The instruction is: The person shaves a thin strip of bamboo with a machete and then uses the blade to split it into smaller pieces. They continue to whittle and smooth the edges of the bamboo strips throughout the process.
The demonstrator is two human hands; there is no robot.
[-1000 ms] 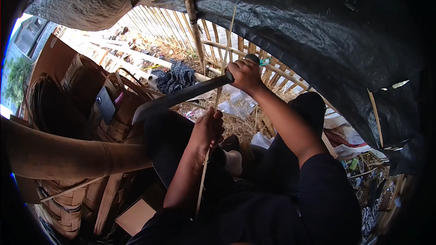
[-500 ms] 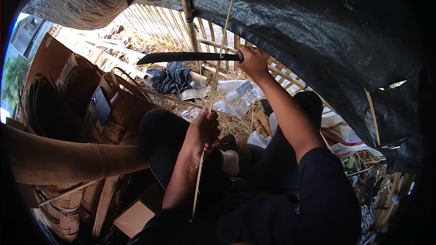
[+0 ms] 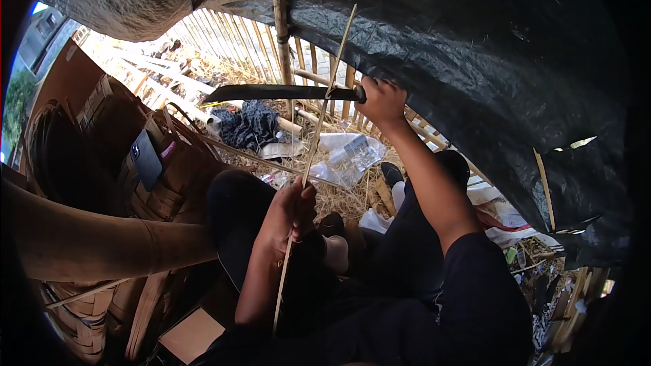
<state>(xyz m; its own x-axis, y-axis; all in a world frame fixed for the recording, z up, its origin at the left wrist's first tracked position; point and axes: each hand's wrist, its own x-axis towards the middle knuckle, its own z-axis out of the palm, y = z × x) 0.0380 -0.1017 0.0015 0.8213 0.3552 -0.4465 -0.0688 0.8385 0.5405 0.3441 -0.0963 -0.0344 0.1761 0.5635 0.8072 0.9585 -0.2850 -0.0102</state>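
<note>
A long, thin pale strip (image 3: 316, 137) runs from the lap up toward the dark tarp. My left hand (image 3: 290, 215) is closed around its lower half, with the thumb on top. My right hand (image 3: 384, 103) grips the handle of a machete (image 3: 278, 92) whose dark blade points left, nearly level. Close to the handle the blade crosses the strip and touches it, where a small curl of fibre shows.
A thick bamboo pole (image 3: 102, 240) juts in from the left. Woven baskets (image 3: 173, 190) hold a phone (image 3: 146, 160). Dark cloth (image 3: 247, 124) and plastic litter (image 3: 352, 157) lie on straw before a bamboo fence (image 3: 282, 44). A black tarp (image 3: 475, 61) hangs at right.
My left hand has moved slightly down and left, and the strip's upper end has shifted a little right. The machete remains against the strip. The whole view has shifted slightly.
</note>
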